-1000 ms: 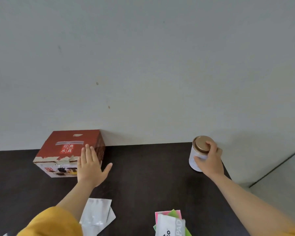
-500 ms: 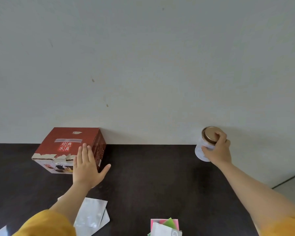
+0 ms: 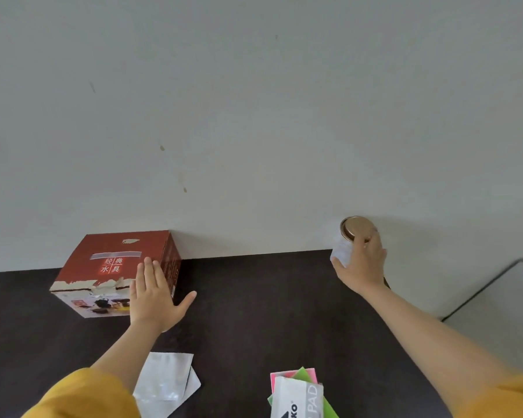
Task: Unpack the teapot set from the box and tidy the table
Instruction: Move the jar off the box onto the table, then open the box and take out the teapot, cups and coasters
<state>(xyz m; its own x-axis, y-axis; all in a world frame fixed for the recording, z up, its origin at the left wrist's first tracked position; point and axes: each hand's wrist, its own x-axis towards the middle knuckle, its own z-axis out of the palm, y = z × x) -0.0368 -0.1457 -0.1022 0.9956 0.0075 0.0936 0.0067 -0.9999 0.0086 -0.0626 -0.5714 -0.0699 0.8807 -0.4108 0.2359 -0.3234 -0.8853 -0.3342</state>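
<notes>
A red cardboard box [image 3: 115, 260] with white Chinese lettering and a torn front edge stands closed at the back left of the dark table [image 3: 254, 297], against the wall. My left hand [image 3: 156, 294] lies flat with straight fingers over the box's right front corner, thumb spread. At the table's back right corner my right hand [image 3: 364, 265] grips a white jar with a gold lid [image 3: 355, 229], held tilted near the wall.
Silver foil pouches [image 3: 163, 378] lie near the front, under my left forearm. A white packet [image 3: 296, 399] rests on pink and green sheets [image 3: 305, 374] at the front centre. The table's right edge drops off beside a pale surface [image 3: 495, 312].
My right hand has carried the jar up and back toward the wall at the table's right corner. My left hand has stayed on the box.
</notes>
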